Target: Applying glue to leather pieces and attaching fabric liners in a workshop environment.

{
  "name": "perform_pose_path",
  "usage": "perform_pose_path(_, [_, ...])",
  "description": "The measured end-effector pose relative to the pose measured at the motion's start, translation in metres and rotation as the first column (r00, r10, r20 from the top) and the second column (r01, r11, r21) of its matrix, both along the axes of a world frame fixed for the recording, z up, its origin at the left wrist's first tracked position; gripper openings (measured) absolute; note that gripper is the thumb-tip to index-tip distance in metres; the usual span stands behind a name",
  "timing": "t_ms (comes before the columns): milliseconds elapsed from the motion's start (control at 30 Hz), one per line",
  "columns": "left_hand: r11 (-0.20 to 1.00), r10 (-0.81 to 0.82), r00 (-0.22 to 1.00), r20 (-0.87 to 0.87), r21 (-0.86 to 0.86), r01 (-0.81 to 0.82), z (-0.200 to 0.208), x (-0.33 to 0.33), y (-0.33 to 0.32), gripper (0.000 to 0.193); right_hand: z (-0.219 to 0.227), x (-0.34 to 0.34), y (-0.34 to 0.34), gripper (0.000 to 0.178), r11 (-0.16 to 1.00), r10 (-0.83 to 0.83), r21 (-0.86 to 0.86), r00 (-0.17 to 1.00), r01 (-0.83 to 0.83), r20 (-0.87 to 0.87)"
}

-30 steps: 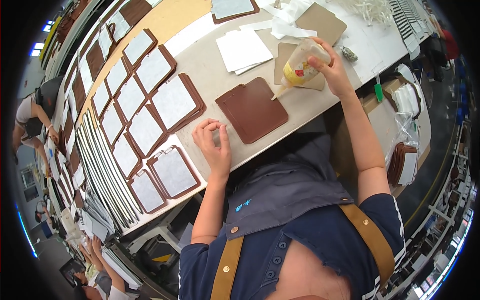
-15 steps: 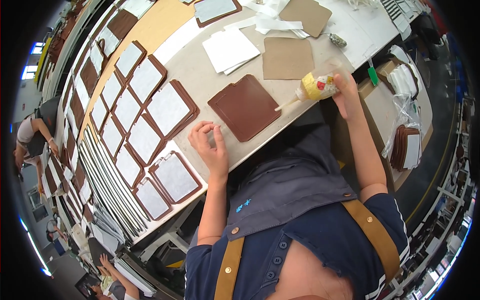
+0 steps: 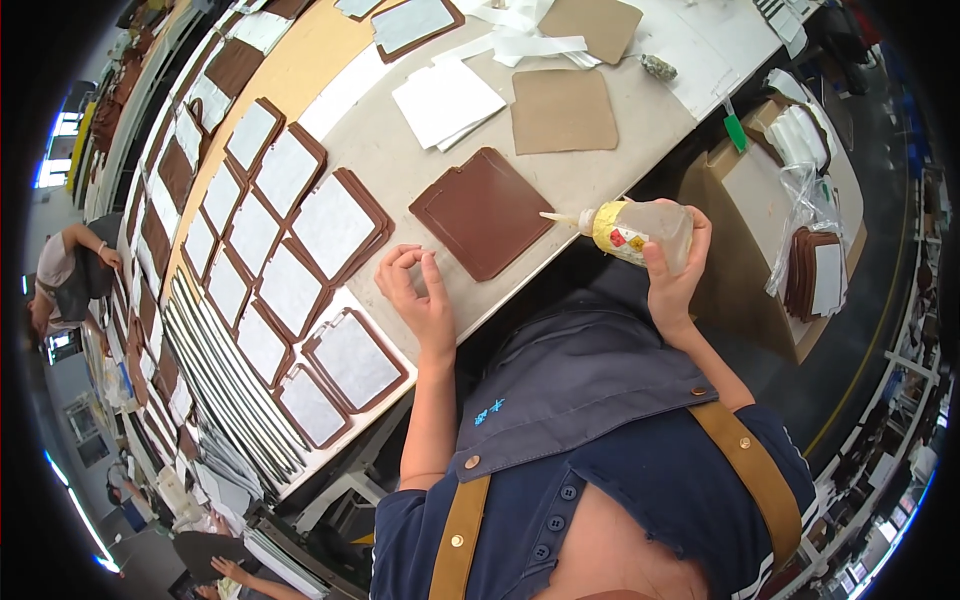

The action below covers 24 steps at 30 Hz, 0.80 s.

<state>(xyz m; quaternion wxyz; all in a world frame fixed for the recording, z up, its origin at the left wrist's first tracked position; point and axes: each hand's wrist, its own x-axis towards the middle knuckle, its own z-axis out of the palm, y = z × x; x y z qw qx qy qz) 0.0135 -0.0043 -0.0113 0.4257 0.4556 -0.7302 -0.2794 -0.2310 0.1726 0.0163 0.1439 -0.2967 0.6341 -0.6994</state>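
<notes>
A clear squeeze bottle (image 3: 668,222) with a yellow label and a thin pale nozzle is in my right hand (image 3: 675,275), fingers wrapped round its base. The bottle lies nearly level past the table's front edge, its nozzle tip pointing left at the right corner of a square brown leather-like panel (image 3: 482,215). Whether the tip touches the panel I cannot tell. My left hand (image 3: 415,300) rests at the table's front edge, left of the panel, with loosely bent fingers, the thumb apart and nothing visible in it.
Stacked brown panels with pale grey faces (image 3: 290,220) cover the table's left side, beside long dark-and-white strips (image 3: 225,370). White sheets (image 3: 448,102), a tan square (image 3: 565,112) and a small grey lump (image 3: 658,68) lie beyond. A cardboard box (image 3: 740,230) stands right; a co-worker (image 3: 70,270) is far left.
My right hand has brought the bottle down and nearer to me, turning it so its nozzle points left. My left hand has hardly moved. The view has shifted slightly.
</notes>
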Motion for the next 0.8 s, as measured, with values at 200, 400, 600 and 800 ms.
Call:
perform_pose_path(200, [1.000,-0.003,1.000,-0.012,0.007,0.003,0.000,0.000,0.000,0.007,0.000,0.008,-0.002,0.067,1.000,0.023,-0.017,1.000,-0.023,-0.016])
perform_pose_path(400, [1.000,-0.016,1.000,-0.023,0.010,0.016,-0.001,0.001,0.000,0.008,0.000,0.018,-0.002,0.068,0.996,0.086,-0.018,0.993,-0.088,-0.087])
perform_pose_path(600, [1.000,-0.013,0.999,-0.031,0.013,0.014,-0.001,0.002,0.001,0.009,-0.002,0.033,-0.009,0.067,0.961,0.243,-0.117,0.967,-0.250,-0.075])
perform_pose_path(800, [1.000,-0.023,0.999,-0.028,0.018,0.023,-0.001,0.001,0.000,0.010,-0.011,0.053,-0.019,0.071,0.887,0.407,-0.216,0.912,-0.407,-0.044])
